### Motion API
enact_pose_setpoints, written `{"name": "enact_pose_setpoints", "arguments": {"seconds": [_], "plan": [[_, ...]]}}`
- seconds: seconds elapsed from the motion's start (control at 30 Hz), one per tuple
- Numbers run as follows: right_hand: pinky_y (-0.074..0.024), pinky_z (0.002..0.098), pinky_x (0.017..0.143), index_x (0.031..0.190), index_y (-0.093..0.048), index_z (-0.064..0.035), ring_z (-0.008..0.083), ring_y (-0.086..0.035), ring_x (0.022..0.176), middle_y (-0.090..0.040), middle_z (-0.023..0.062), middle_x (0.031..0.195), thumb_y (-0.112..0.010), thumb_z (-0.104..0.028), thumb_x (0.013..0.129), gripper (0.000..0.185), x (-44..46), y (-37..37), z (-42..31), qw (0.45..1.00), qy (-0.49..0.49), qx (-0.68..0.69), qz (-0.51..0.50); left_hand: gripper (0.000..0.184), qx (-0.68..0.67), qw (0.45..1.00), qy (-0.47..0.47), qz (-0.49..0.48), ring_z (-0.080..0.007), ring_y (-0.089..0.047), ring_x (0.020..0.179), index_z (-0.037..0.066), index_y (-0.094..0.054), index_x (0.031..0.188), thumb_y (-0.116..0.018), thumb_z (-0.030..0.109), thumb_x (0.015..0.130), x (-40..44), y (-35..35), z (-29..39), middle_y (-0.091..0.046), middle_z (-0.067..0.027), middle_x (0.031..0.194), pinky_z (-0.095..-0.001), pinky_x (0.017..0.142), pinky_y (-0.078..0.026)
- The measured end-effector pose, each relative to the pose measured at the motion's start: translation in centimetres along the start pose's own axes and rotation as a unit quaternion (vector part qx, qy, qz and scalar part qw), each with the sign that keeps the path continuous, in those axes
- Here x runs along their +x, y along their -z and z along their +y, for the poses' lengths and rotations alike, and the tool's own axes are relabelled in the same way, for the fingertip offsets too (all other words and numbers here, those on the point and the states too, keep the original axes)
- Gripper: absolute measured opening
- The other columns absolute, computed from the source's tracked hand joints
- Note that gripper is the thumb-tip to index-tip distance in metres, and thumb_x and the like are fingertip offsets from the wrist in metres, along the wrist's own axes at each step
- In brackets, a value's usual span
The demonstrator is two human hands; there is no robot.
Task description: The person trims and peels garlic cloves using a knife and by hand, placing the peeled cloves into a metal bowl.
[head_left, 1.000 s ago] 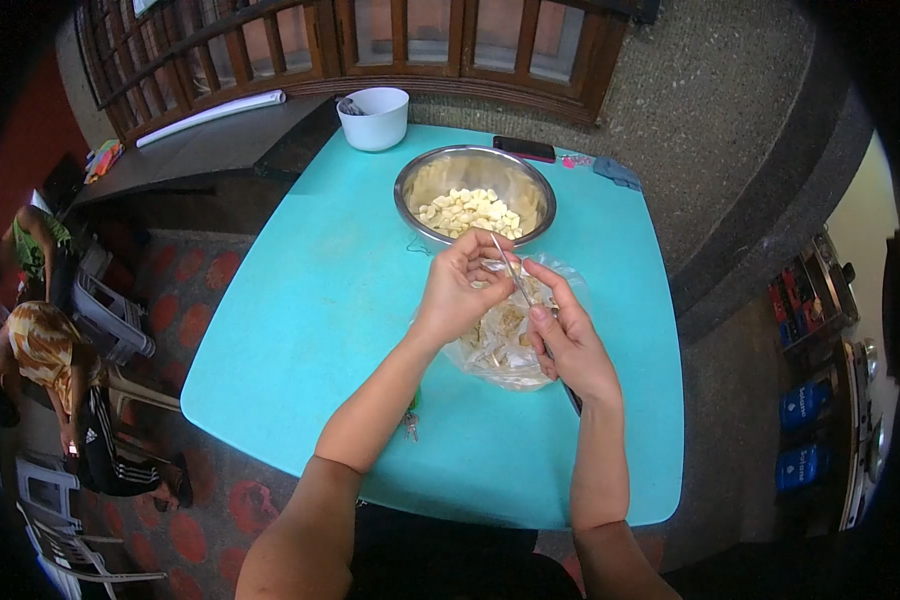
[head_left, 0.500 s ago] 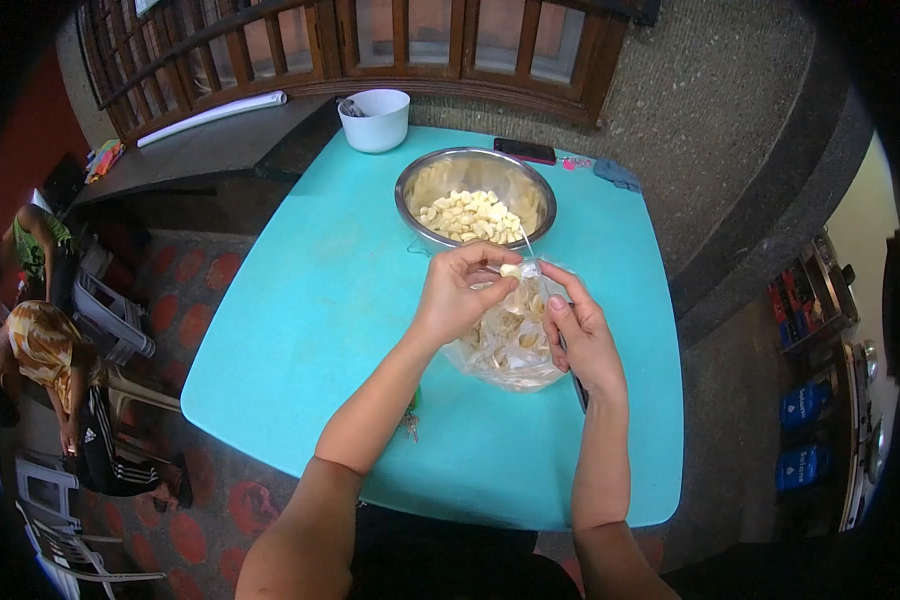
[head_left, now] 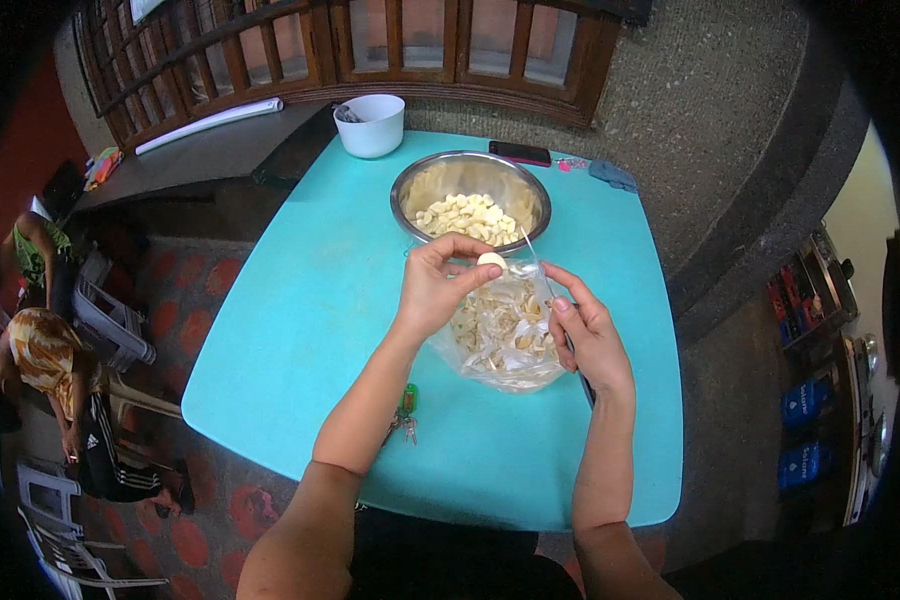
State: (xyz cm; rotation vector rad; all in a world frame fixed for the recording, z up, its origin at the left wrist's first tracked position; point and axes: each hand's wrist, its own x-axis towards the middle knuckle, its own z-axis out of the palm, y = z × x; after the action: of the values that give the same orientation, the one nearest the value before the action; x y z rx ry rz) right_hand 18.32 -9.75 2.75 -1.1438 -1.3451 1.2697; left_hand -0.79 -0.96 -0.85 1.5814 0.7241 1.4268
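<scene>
My left hand (head_left: 435,285) pinches a pale peeled garlic clove (head_left: 491,262) between thumb and fingertips. My right hand (head_left: 587,335) is closed round a knife (head_left: 538,262), its thin blade pointing up and away, its dark handle showing below the wrist side. Under both hands lies a clear plastic bag (head_left: 515,372) with papery skins and bits (head_left: 505,322) in it. Just beyond them stands a steel bowl (head_left: 402,190) partly filled with peeled garlic cloves (head_left: 470,215). The knife tip overlaps the bowl's near rim in view; I cannot tell whether they touch.
On the turquoise table (head_left: 300,330) are a white bowl (head_left: 372,130), a phone (head_left: 520,152), a grey-blue cloth (head_left: 612,175) and keys with a green tag (head_left: 408,400). A seated person (head_left: 50,350) and another person (head_left: 38,245) are at the left, near stacked plastic chairs (head_left: 115,310).
My left hand has drawn back slightly left with the clove, away from the knife blade. The clove now shows more fully, and more of the bag's contents is visible.
</scene>
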Motion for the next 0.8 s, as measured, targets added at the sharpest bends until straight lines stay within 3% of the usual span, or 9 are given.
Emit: {"name": "enact_pose_setpoints", "arguments": {"seconds": [0.17, 0.27, 0.47, 0.8], "plan": [[-0.0291, 0.0196, 0.038, 0.141, -0.031, -0.0137, 0.0048, -0.032, 0.042, -0.04, -0.0015, 0.059, -0.043, -0.018, 0.097, 0.046, -0.4, -0.3, -0.1, 0.993, -0.02, 0.097, -0.064, 0.022, -0.117, 0.991, 0.06, -0.021, -0.0109, -0.062, 0.08, 0.001, -0.061, 0.093, -0.073, 0.003, 0.075, -0.5, -0.9, 0.4, -0.066, -0.0073, 0.088, -0.0245, 0.074, -0.052], [-0.0297, 0.0196, 0.038, 0.14, -0.032, -0.0128, 0.0048, -0.032, 0.041, -0.041, -0.0008, 0.061, -0.042, -0.018, 0.097, 0.044, 0.0, -0.3, 0.3, 0.988, -0.019, 0.118, -0.094, 0.021, -0.186, 0.978, 0.093, -0.026, -0.0114, -0.062, 0.08, 0.001, -0.06, 0.093, -0.073, 0.004, 0.075, -0.7, -1.4, 0.4, -0.065, -0.0075, 0.089, -0.025, 0.076, -0.052], [-0.0293, 0.0198, 0.037, 0.132, -0.042, -0.0113, 0.0049, -0.033, 0.04, -0.041, -0.0013, 0.059, -0.041, -0.02, 0.098, 0.036, 0.6, -0.4, 1.2, 0.99, -0.021, 0.125, -0.061, 0.016, -0.221, 0.966, 0.131, -0.031, -0.0133, -0.063, 0.082, 0.001, -0.059, 0.092, -0.069, 0.005, 0.08, -0.8, -1.7, 0.1, -0.065, -0.0088, 0.09, -0.0282, 0.077, -0.053], [-0.0285, 0.0189, 0.036, 0.131, -0.044, -0.0106, 0.0038, -0.033, 0.04, -0.041, -0.0025, 0.058, -0.04, -0.019, 0.098, 0.035, 0.6, -0.3, 1.0, 0.996, 0.005, 0.089, -0.017, 0.021, -0.301, 0.941, 0.151, -0.035, -0.0152, -0.063, 0.081, 0.0, -0.058, 0.102, -0.064, 0.012, 0.085, -0.5, -1.1, 0.7, -0.065, -0.0081, 0.09, -0.0277, 0.074, -0.053]]}}
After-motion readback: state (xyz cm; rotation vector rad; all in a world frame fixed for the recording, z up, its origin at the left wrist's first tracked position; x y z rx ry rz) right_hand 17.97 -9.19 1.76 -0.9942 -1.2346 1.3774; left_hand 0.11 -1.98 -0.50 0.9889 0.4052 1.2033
